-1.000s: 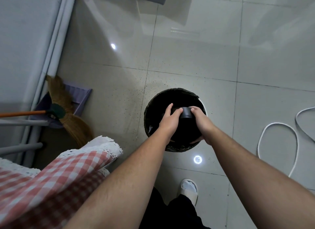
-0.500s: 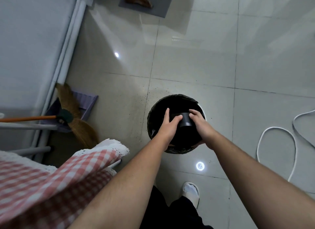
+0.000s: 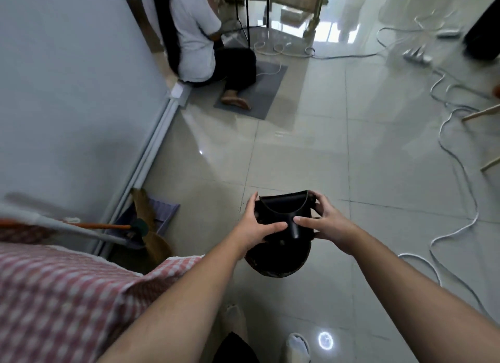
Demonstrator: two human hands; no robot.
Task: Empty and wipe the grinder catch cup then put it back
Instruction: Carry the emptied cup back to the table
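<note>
— Where's the catch cup (image 3: 282, 214)?

— Up in both hands, above the black bin (image 3: 278, 257), open mouth tipped away from the person.

— Grip?

— Left hand (image 3: 257, 227) clamps the left side, thumb across the front. Right hand (image 3: 323, 224) wraps the right side, thumb on the cup's dark stem.

— Anything nearby?

— A broom (image 3: 146, 222) and dustpan (image 3: 159, 214) by the wall, white cable (image 3: 457, 227) across the tiles.

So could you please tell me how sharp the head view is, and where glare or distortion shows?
Head view: the catch cup between the left hand and right hand is fairly sharp; the checked cloth is motion-blurred; a ring-light glare spot sits on the glossy floor; wide-angle distortion bends the wall rail.
</note>
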